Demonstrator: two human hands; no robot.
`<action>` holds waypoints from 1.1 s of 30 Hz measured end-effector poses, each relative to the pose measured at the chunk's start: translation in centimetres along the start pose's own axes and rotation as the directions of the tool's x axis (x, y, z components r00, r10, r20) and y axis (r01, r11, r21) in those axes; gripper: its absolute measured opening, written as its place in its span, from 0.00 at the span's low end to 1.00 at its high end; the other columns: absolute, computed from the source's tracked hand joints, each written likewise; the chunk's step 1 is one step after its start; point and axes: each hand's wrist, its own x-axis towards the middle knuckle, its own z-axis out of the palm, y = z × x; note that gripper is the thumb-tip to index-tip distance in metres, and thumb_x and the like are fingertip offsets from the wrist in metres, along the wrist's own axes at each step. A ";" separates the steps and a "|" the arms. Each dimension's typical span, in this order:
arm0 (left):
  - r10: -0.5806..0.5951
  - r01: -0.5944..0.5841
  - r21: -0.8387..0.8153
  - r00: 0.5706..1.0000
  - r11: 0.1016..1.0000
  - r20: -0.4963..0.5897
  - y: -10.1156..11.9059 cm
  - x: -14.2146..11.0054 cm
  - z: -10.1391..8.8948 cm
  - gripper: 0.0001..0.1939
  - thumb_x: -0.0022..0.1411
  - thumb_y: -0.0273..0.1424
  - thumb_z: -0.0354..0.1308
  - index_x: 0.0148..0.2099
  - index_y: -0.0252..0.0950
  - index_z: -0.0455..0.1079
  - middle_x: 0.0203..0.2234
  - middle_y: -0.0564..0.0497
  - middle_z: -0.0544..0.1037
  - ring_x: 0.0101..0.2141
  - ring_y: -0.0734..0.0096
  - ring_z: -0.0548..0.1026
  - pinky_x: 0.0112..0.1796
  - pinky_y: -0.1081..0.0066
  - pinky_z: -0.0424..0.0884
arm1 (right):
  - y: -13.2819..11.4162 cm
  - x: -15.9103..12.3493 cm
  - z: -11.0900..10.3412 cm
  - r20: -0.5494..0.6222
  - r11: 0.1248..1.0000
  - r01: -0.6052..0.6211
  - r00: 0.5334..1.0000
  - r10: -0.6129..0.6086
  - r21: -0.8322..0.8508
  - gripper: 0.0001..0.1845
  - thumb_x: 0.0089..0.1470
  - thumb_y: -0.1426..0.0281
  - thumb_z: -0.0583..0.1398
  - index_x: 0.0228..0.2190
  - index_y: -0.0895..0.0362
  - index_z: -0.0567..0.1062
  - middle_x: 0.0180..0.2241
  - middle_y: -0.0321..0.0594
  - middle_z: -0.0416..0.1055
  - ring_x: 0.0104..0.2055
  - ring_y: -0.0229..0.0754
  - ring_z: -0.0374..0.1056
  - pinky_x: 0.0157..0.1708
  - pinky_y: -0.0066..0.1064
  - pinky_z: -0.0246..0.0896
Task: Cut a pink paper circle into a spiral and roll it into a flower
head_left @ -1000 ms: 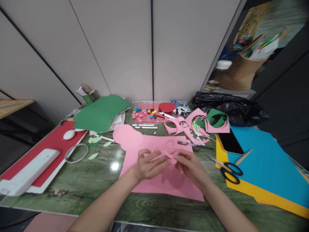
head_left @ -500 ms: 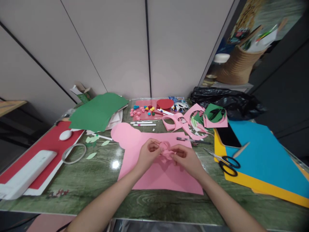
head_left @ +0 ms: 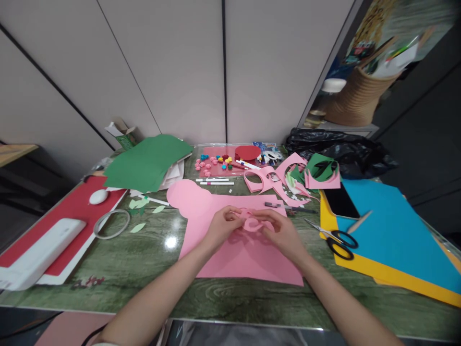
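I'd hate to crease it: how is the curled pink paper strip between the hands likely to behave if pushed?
The curled pink paper strip looks thin, so it's probably light and floppy. Its open curl may squash or unwind if the left hand or right hand pushes.

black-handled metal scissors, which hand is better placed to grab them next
Probably the right hand: the black-handled metal scissors lie to its right, while the left hand is farther off. Both hold curled pink paper.
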 end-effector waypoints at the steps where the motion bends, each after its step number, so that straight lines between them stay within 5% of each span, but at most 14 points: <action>1: 0.005 -0.005 0.030 1.000 1.000 -0.021 0.1 0.0 0.1 0.12 0.46 0.29 0.61 0.35 0.33 0.65 0.16 0.59 0.69 0.18 0.80 0.67 0.21 0.79 0.61 | -0.1 -0.1 0.0 0.009 1.000 0.018 1.000 -0.018 0.002 0.17 0.44 0.77 0.57 0.39 0.54 0.74 0.42 0.42 0.73 0.46 0.44 0.68 0.48 0.38 0.60; 6: 0.156 -0.142 0.182 0.986 0.973 -0.063 0.4 -0.3 0.1 0.09 0.48 0.29 0.59 0.34 0.33 0.66 0.20 0.56 0.70 0.22 0.77 0.70 0.24 0.78 0.64 | 0.0 0.0 0.1 0.060 0.992 0.002 0.998 -0.010 0.125 0.19 0.45 0.71 0.63 0.42 0.53 0.71 0.46 0.43 0.70 0.48 0.46 0.66 0.50 0.39 0.59; 13: 0.245 -0.228 0.278 0.969 0.933 -0.025 0.0 -0.7 0.1 0.09 0.52 0.31 0.58 0.37 0.35 0.67 0.24 0.53 0.72 0.27 0.75 0.72 0.29 0.75 0.68 | 0.9 0.4 0.1 -0.034 0.941 -0.121 0.990 0.138 0.317 0.19 0.44 0.67 0.64 0.40 0.53 0.69 0.46 0.42 0.68 0.42 0.43 0.68 0.40 0.34 0.64; 16: 0.218 -0.198 0.262 0.975 0.944 -0.047 0.0 -0.7 0.1 0.11 0.52 0.34 0.58 0.37 0.34 0.66 0.23 0.54 0.71 0.26 0.74 0.72 0.27 0.75 0.68 | 0.7 0.5 0.0 -0.028 0.926 -0.195 0.976 0.215 0.324 0.20 0.44 0.66 0.64 0.41 0.52 0.69 0.46 0.42 0.67 0.43 0.45 0.68 0.33 0.32 0.66; 21: 0.177 -0.163 0.196 0.982 0.967 -0.058 0.2 -0.7 0.0 0.11 0.51 0.32 0.59 0.37 0.35 0.65 0.22 0.55 0.70 0.25 0.74 0.72 0.26 0.76 0.69 | 0.8 0.4 0.9 -0.011 0.972 -0.134 0.990 0.139 0.193 0.22 0.38 0.68 0.67 0.39 0.53 0.71 0.47 0.43 0.69 0.48 0.46 0.66 0.47 0.38 0.62; 27: 0.157 -0.149 0.187 0.987 0.971 -0.031 0.1 -0.4 -0.4 0.11 0.51 0.30 0.59 0.38 0.35 0.65 0.22 0.54 0.73 0.25 0.73 0.73 0.28 0.74 0.69 | 1.0 0.3 1.6 -0.083 0.974 -0.181 0.978 0.193 0.140 0.18 0.41 0.67 0.65 0.38 0.54 0.72 0.50 0.46 0.67 0.49 0.47 0.66 0.47 0.39 0.63; 33: 0.071 -0.060 0.179 0.996 0.982 -0.053 -0.1 0.3 -0.5 0.14 0.47 0.31 0.62 0.38 0.34 0.67 0.25 0.52 0.73 0.28 0.71 0.73 0.29 0.73 0.69 | 0.9 0.6 0.9 -0.131 0.950 -0.217 0.959 0.249 0.224 0.16 0.44 0.67 0.64 0.38 0.54 0.71 0.49 0.45 0.67 0.40 0.43 0.71 0.37 0.34 0.69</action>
